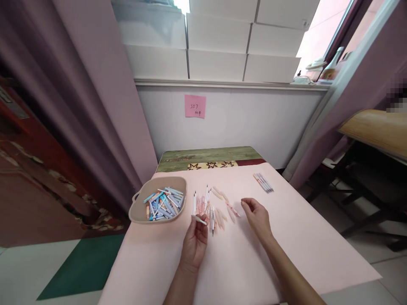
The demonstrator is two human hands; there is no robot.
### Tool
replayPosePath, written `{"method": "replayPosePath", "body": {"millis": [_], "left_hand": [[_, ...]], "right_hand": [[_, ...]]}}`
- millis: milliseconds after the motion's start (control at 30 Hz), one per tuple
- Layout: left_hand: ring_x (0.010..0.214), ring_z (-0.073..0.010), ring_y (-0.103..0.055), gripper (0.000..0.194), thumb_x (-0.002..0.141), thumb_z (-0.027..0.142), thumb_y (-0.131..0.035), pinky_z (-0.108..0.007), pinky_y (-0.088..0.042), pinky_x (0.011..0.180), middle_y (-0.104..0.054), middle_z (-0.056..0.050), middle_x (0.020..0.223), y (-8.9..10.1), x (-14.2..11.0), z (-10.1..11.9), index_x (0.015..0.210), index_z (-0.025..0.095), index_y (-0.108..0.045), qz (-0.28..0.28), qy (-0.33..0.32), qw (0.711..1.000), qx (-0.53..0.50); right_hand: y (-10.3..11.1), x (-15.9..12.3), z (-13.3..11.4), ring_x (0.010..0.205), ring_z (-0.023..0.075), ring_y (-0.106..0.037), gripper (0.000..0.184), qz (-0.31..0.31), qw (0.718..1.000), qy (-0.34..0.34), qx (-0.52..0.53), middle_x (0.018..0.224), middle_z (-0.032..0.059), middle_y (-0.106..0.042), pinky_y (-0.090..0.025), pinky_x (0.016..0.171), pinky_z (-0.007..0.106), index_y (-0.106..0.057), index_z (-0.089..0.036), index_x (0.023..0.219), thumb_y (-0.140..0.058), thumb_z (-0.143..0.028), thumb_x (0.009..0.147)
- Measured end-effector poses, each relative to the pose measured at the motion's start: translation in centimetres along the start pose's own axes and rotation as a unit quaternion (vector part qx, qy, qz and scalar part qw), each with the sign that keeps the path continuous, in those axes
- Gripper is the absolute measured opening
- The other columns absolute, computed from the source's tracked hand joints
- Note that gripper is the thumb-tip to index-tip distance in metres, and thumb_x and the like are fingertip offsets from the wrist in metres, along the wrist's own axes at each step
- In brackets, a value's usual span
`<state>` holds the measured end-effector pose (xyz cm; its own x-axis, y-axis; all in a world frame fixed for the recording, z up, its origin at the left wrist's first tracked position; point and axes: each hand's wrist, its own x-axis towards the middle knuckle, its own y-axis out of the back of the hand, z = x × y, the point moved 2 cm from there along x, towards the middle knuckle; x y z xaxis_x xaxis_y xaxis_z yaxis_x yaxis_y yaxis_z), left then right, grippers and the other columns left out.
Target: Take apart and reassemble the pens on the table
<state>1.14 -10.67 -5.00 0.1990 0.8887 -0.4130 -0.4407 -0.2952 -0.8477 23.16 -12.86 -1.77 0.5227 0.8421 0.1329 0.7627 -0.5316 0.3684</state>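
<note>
My left hand (194, 245) is closed around a slim white pen piece (199, 219), held above the near left side of a pile of pen parts. My right hand (258, 218) hovers to the right of the pile with its fingers bent together; what is in them, if anything, is hidden. Just left of it lies a pink-patterned pen barrel (233, 209). Between the hands are clear pinkish barrels (219, 218), and white refills with dark tips (207, 197) lie among them. Some of the pile is covered by my left fingers.
A beige basket (136, 215) full of blue, purple and orange pen parts stands on the left of the pink-covered table (235, 262). At the back right lies a row of pens (263, 183). A pink note (195, 106) is stuck to the wall behind.
</note>
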Motion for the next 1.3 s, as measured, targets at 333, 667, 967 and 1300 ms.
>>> {"method": "replayPosePath", "body": {"millis": [333,667,967,1300], "left_hand": [[0.069,-0.0118,-0.071,0.029,0.093,0.01,-0.043,-0.019,-0.059,0.063,-0.075,-0.005,0.087,1.2,0.7,0.4,0.086,0.015,-0.071,-0.039,-0.011,0.999,-0.003],[0.07,-0.0151,-0.072,0.026,0.092,0.012,-0.046,-0.023,-0.059,0.062,-0.075,-0.011,0.089,1.3,0.8,0.0,0.097,0.016,-0.071,-0.017,0.001,1.0,0.015],[0.076,-0.0149,-0.072,0.029,0.092,0.009,-0.044,-0.022,-0.059,0.063,-0.076,-0.008,0.086,1.3,1.2,0.0,0.088,0.015,-0.072,-0.022,-0.005,0.999,0.022],[0.072,-0.0151,-0.069,0.01,0.083,0.016,-0.062,-0.024,-0.058,0.062,-0.074,-0.004,0.08,1.9,1.1,0.2,0.079,0.017,-0.071,-0.069,0.005,0.998,-0.006]], "right_hand": [[-2.3,0.1,2.1,0.077,0.0166,-0.06,0.018,-0.079,0.954,0.02,-0.289,0.086,0.0019,-0.067,-0.036,0.061,0.025,-0.069,-0.024,0.085,-0.053,-0.032,0.083],[-2.3,-0.9,2.4,0.074,0.0158,-0.061,0.021,-0.069,0.965,0.072,-0.242,0.081,0.0004,-0.067,-0.039,0.063,0.026,-0.069,-0.025,0.081,-0.051,-0.034,0.085],[-2.7,4.3,0.6,0.074,0.0159,-0.062,0.022,-0.082,0.969,0.013,-0.234,0.082,0.0009,-0.071,-0.041,0.065,0.025,-0.072,-0.024,0.082,-0.052,-0.031,0.083],[-6.2,5.4,-2.0,0.073,0.0146,-0.063,0.018,-0.132,0.962,0.04,-0.235,0.079,-0.0009,-0.072,-0.038,0.061,0.022,-0.072,-0.025,0.081,-0.054,-0.027,0.082]]}}
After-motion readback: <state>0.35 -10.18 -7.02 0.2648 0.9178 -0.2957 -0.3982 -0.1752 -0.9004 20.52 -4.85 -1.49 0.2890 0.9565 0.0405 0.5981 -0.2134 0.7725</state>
